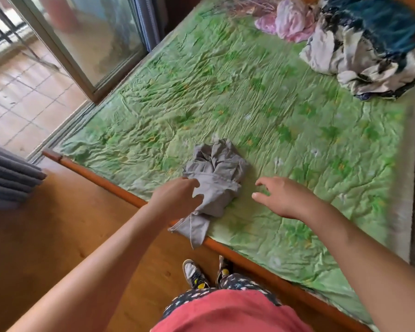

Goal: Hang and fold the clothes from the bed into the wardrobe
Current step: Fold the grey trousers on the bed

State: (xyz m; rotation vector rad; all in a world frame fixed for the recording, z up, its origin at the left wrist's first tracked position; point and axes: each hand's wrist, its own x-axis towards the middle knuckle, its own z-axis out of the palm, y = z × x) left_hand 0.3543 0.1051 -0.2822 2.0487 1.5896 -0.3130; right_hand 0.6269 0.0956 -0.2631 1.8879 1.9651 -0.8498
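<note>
A grey garment lies crumpled on the bed, in the lower middle of the frame, close to the near edge. One end of it hangs over the wooden rail of the bed toward the floor.

The left hand is at the left side of the garment. Its fingers are bent and a little apart, with a gap between thumb and fingers, and they do not pinch any cloth. The fingertips overlap the garment in the picture, but I cannot tell if they really touch it. The right hand is just to the right of the garment, over the green sheet. Its fingers are spread and relaxed, it holds nothing, and it is apart from the garment.

In the upper right of the frame, far from the hands, there is a pile of dark blue and white clothes on the bed. A pink cloth lies beside it on its left.

In the upper left there is a glass door with a tiled floor behind it. A grey curtain is at the left edge. At the bottom, the person's red shirt and two shoes are visible; the shoes stand on the floor, near the rail.
</note>
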